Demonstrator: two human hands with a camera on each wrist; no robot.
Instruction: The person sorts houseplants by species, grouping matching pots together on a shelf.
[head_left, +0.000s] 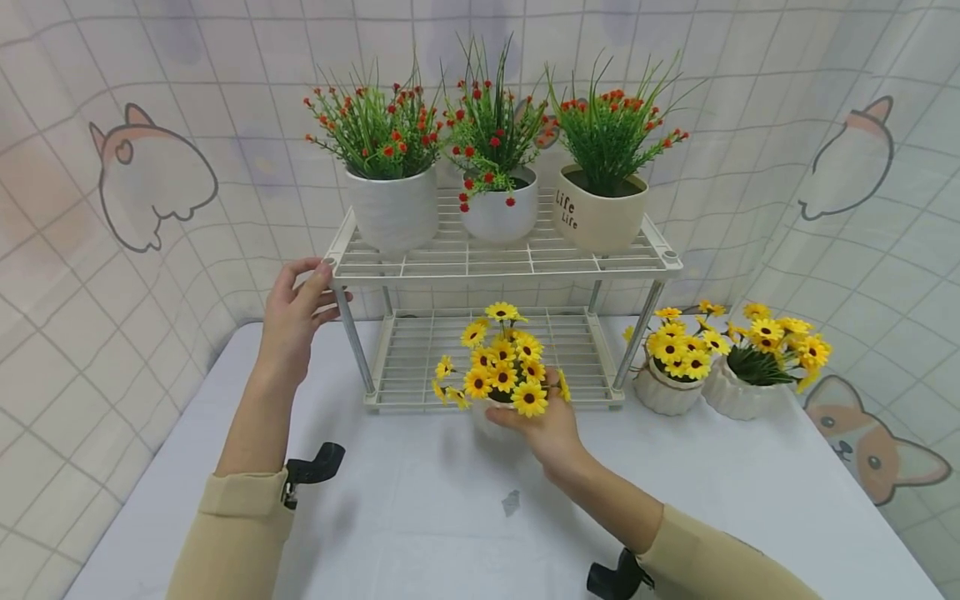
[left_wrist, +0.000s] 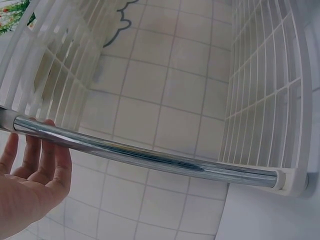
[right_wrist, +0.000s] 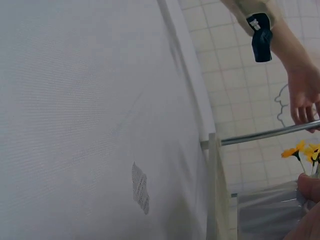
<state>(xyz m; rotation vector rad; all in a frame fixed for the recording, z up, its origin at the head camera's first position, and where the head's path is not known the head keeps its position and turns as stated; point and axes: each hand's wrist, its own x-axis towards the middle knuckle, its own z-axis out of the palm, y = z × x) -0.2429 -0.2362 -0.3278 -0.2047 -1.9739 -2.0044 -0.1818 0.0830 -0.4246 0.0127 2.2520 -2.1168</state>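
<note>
My left hand (head_left: 292, 321) grips the front left upper corner of a white two-tier wire rack (head_left: 502, 273). In the left wrist view its fingers (left_wrist: 42, 160) curl behind the chrome post (left_wrist: 150, 159) near the top. My right hand (head_left: 551, 429) holds a pale pot (right_wrist: 270, 210) of yellow daisy-like flowers (head_left: 502, 367) from its right side, thumb across the front. That pot is before the lower tier's front edge and overlaps it in the head view; blooms and fingers hide much of it.
Three pots with red-flowered plants stand on the upper tier: a white ribbed one (head_left: 393, 208), a small white one (head_left: 501, 207) and a cream one (head_left: 600, 212). Right of the rack, two white pots (head_left: 667, 392) of yellow flowers stand on the white-covered table (head_left: 420, 517).
</note>
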